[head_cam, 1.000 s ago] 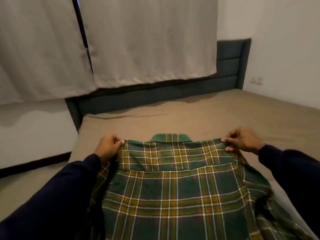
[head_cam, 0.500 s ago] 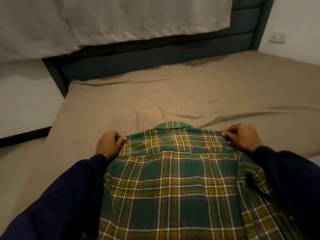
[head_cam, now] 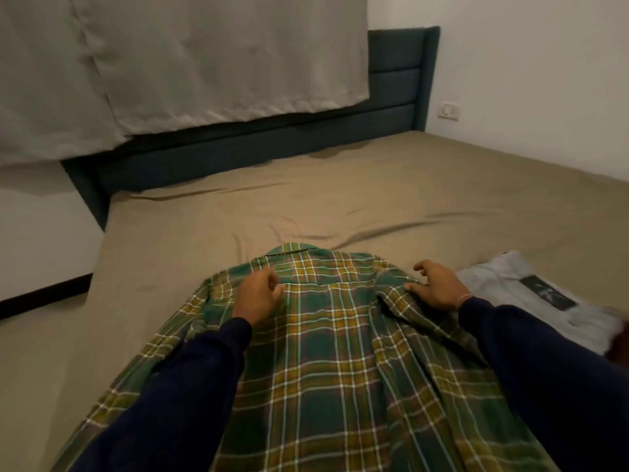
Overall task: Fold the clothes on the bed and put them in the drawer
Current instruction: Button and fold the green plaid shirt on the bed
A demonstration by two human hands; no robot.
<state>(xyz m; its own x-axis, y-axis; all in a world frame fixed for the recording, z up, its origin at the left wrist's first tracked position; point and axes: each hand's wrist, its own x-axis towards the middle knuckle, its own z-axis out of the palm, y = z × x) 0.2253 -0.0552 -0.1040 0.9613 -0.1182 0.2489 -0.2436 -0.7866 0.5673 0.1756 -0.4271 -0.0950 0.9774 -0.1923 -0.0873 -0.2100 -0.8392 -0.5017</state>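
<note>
The green-and-yellow plaid flannel shirt (head_cam: 326, 352) is lying back-up on the tan-sheeted bed (head_cam: 374, 199); left hand (head_cam: 257, 296) and right hand (head_cam: 437, 287) are resting on it, each grip relaxed, fingers apart.

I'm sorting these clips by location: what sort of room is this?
Most likely a bedroom in a home. A bed with a tan sheet and a dark padded headboard fills the view, grey curtains hang behind it, and a plaid shirt lies spread out on the bed.

Setting: home bedroom | bed (head_cam: 340, 199) wears a tan sheet | dark padded headboard (head_cam: 398, 63) | grey curtain (head_cam: 204, 56) hangs behind | wall socket (head_cam: 448, 110) | plaid shirt (head_cam: 323, 352) lies spread on the bed
</note>
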